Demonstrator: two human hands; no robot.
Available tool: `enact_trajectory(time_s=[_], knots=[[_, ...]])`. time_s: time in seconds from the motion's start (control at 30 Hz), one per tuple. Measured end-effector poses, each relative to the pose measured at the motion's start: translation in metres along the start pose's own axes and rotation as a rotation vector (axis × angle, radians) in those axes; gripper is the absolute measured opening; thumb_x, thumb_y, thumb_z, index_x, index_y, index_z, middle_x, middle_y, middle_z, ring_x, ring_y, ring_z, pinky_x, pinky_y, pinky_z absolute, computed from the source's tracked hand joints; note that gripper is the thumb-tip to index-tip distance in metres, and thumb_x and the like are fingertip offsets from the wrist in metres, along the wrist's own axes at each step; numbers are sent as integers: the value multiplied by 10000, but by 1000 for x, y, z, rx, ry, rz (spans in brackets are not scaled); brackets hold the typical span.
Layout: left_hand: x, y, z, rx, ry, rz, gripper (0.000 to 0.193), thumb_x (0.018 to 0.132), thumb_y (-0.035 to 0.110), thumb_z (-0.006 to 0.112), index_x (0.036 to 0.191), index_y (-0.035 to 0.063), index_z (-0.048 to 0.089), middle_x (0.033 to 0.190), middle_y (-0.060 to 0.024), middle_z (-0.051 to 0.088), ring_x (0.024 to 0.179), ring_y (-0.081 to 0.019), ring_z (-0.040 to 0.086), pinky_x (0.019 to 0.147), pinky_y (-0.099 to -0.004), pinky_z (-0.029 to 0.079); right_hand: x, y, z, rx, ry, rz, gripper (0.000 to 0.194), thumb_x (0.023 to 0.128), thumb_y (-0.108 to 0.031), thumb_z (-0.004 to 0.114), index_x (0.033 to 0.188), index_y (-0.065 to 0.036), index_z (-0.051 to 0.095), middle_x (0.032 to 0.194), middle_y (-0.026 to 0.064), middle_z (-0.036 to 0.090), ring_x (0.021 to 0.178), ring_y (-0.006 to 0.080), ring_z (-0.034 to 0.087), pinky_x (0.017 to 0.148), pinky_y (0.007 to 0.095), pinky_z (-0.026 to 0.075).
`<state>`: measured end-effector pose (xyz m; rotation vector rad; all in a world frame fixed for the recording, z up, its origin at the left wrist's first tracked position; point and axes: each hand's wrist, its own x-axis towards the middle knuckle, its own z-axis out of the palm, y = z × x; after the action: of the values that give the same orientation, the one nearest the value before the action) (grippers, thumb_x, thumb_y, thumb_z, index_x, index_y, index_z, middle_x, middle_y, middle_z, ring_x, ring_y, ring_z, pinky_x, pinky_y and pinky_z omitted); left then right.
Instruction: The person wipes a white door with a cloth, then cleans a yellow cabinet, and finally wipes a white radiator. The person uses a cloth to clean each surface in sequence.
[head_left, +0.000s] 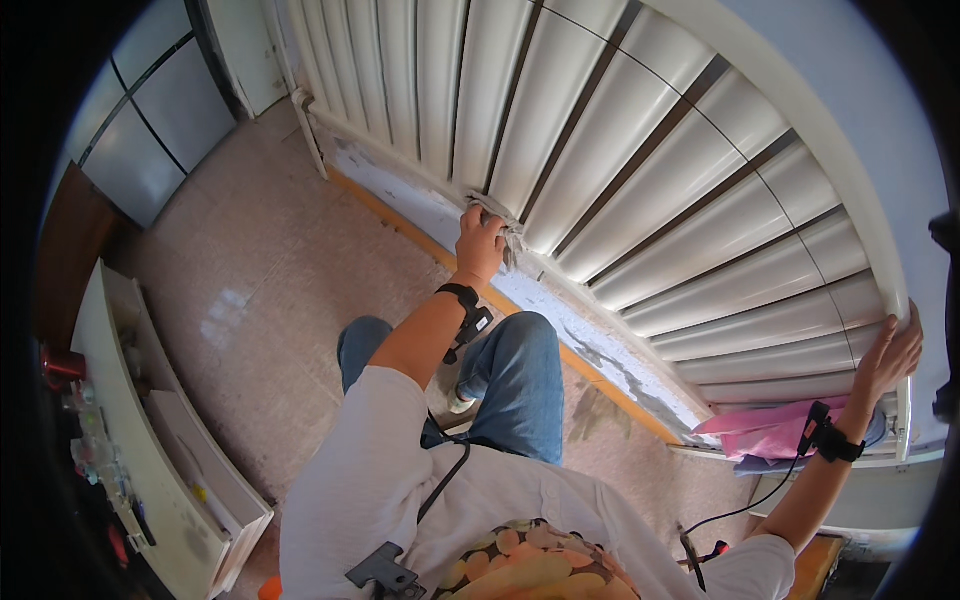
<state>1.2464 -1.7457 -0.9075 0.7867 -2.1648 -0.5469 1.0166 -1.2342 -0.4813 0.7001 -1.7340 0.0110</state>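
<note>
A white column radiator (517, 97) with a long top rail (847, 180) and a bottom pipe (562, 274) spans the wall before me. My left hand (481, 240) holds a crumpled grey cloth (491, 206) against the bottom of the columns, at the lower pipe. Part of the cloth hangs below my fingers. At the right end, my right hand (892, 351) grips the top rail, thumb on the near side and fingers over the far side. Close under that wrist, a pink cloth (780, 429) lies against the radiator's end.
Below the radiator run flaking wall plaster (600, 356) and an orange-brown baseboard strip (420, 234). A cabinet with an open drawer (195, 465) stands at left, with a red container (66, 367) on top. A thin cable (757, 504) hangs from my right wrist. Tiled floor (262, 247) extends leftward.
</note>
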Motion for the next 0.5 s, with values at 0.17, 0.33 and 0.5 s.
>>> enact_trajectory(time_s=[0.17,0.33,0.5], knots=[[28,54,-45,-214,89,64,268,803,67,753,1058,119,688,1207,-129,552,1122,-352,577,876,-455,558,1,-2,-1,5,14,5,623,1069,-588,345,1378,-109,598,1299,138,641,1227,375,565,1076,505,344],[99,166,-116,-266,343,576,403,753,73,799,1128,201,724,1233,-101,553,1178,-361,556,932,-435,540,2,-5,-3,21,9,9,613,1067,-584,360,1365,-110,612,1286,132,650,1218,368,571,1066,498,351],[155,220,-153,-171,643,740,413,696,126,833,1068,272,728,1183,-24,562,1072,-304,573,836,-407,549,2,-2,0,-12,35,-4,616,1066,-588,361,1356,-114,626,1269,118,663,1194,359,585,1054,492,363]])
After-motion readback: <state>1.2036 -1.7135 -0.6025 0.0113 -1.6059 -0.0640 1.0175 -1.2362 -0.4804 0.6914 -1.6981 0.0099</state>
